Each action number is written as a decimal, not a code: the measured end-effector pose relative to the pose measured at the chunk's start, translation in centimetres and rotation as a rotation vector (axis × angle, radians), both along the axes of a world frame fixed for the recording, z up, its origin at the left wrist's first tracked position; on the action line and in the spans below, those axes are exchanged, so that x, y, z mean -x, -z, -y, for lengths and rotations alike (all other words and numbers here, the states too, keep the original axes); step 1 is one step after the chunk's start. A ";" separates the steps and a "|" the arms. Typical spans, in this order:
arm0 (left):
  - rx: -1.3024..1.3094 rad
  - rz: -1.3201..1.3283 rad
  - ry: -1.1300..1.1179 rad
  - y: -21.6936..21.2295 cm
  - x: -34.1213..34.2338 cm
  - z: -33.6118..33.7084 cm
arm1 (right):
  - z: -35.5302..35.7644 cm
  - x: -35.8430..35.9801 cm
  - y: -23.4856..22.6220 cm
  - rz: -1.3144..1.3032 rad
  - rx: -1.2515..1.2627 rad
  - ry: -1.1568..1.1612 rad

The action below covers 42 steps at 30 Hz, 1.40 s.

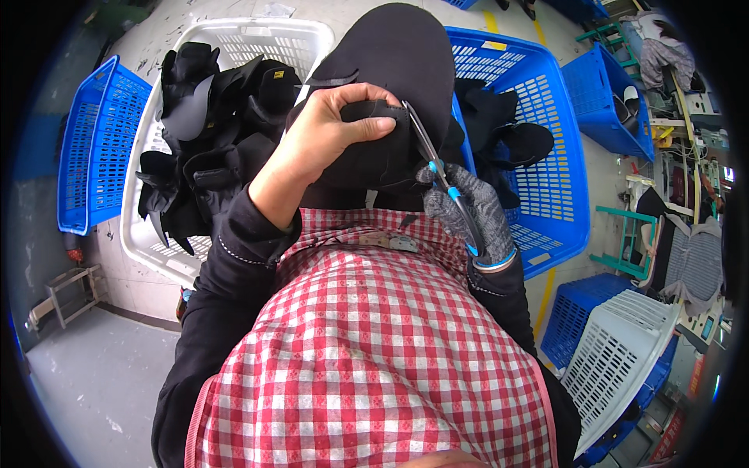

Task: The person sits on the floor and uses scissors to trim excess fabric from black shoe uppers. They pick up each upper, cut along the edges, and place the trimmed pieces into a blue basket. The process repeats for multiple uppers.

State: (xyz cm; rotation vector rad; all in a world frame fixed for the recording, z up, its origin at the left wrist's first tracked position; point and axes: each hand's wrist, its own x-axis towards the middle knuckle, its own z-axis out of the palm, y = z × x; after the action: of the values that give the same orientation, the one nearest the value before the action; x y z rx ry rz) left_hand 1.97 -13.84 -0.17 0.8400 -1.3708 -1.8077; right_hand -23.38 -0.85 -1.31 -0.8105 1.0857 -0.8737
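My bare left hand (328, 132) pinches the edge of a black fabric piece (370, 160) between thumb and fingers. My right hand (476, 204), in a grey knit glove, is closed around scissors (427, 144) with blue-and-black handles. Their slim metal blades point up and away, lying along the stitched edge beside my left fingertips. Whether the blades touch the fabric, I cannot tell. A broad black rounded panel (398, 51) rises just beyond my hands; how it joins the pinched piece is partly hidden.
A white basket (148, 238) heaped with black fabric pieces (207, 117) stands at the left. To the right is a blue basket (558, 168) holding more black pieces. Other blue crates (117, 148) and a tilted white basket (616, 359) stand farther out. A person (663, 54) is at the far right.
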 end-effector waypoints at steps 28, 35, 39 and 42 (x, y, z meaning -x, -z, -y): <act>0.293 -0.088 -0.135 1.0 16.2 5.8 | -2.7 -0.2 -1.0 0.130 0.469 0.479; 0.668 0.637 -0.744 18.0 -1.0 13.0 | -2.8 -1.5 2.7 0.110 0.279 0.498; 0.586 1.245 -0.224 25.9 -12.5 14.1 | -0.7 -2.0 4.8 0.017 0.164 0.400; 0.835 1.636 0.044 29.5 -14.5 13.7 | 0.6 -2.7 4.8 -0.032 0.163 0.341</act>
State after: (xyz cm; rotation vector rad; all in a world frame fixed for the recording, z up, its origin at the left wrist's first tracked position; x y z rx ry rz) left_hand 16.52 -27.51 -29.63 1.8065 -2.7070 -0.0314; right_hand -20.69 -1.49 -6.08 -0.7867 1.2122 -1.2521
